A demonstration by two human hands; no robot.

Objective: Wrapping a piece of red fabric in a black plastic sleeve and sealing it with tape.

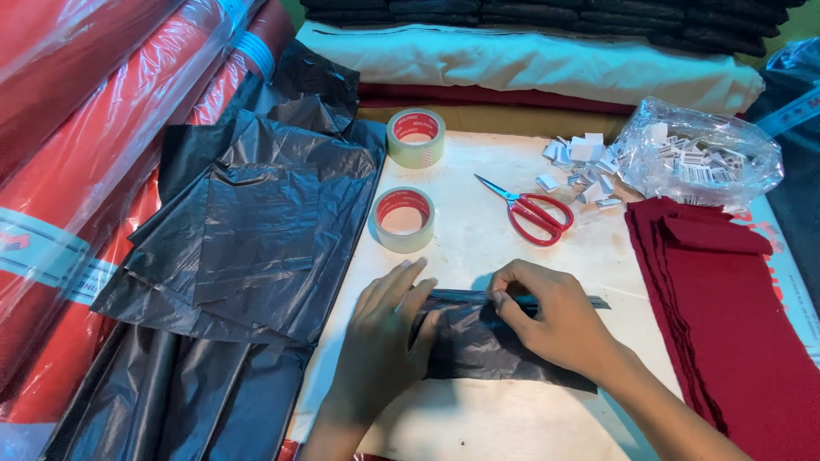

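Black plastic packet (487, 341) under left hand (384, 341), right hand (555, 320)

White tabletop (478, 248) bearing two tape rolls (404, 219), red-handled scissors (531, 209), loose white tags (581, 166), a clear tag bag (700, 155), stacked dark-red cloth (735, 316), black plastic bags (248, 230).

White worktable (478, 248); red fabric rolls (77, 128) left; folded cloth stack (530, 51) behind; dim light.

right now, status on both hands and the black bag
Left hand flat on black plastic bag. Right hand fingers pinching its folded top edge. Red scissors and tape rolls nearby, clear.
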